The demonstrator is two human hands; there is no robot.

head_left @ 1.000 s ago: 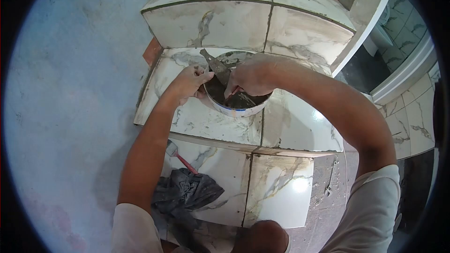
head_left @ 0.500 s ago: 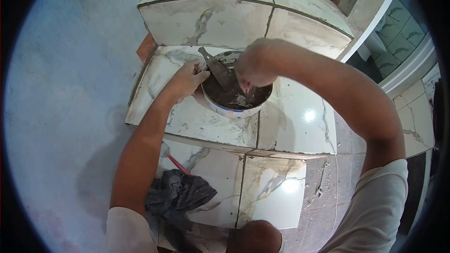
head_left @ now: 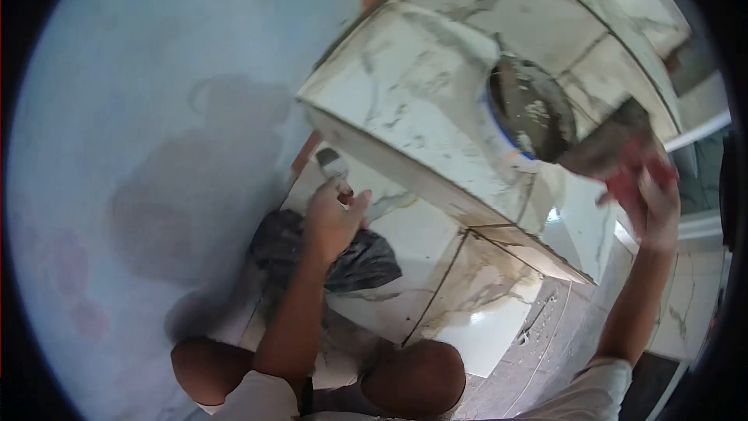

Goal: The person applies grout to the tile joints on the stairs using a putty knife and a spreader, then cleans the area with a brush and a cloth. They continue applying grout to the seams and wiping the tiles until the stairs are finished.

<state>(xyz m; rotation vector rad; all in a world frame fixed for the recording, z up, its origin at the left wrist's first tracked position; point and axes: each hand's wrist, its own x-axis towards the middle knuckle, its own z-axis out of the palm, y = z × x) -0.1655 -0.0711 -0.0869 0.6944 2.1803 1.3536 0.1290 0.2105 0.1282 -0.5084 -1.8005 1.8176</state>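
My left hand (head_left: 331, 222) is over the lower step, closed around a paintbrush (head_left: 333, 162) whose dark bristles and pale ferrule stick out past the fingers. Beneath that hand lies a crumpled dark cloth (head_left: 370, 265). My right hand (head_left: 659, 199), blurred by motion, grips a broad-bladed scraper (head_left: 612, 140) with a red handle and a grey, smeared blade. The blade is beside the rim of a white bucket (head_left: 506, 136) with grey paste (head_left: 538, 101) inside. A second flat tool (head_left: 505, 70) leans in the bucket, partly hidden.
Marbled tile steps (head_left: 413, 93) with dark joints rise to the right. A blue-white wall (head_left: 156, 47) runs along the left, with my shadow on it. Debris (head_left: 534, 327) lies on the grey floor at lower right. My knees (head_left: 413, 378) are at the bottom.
My right hand has come out of the bucket with the scraper. My left hand has left the bucket rim, moved down and picked up the brush from the lower step. The view has turned.
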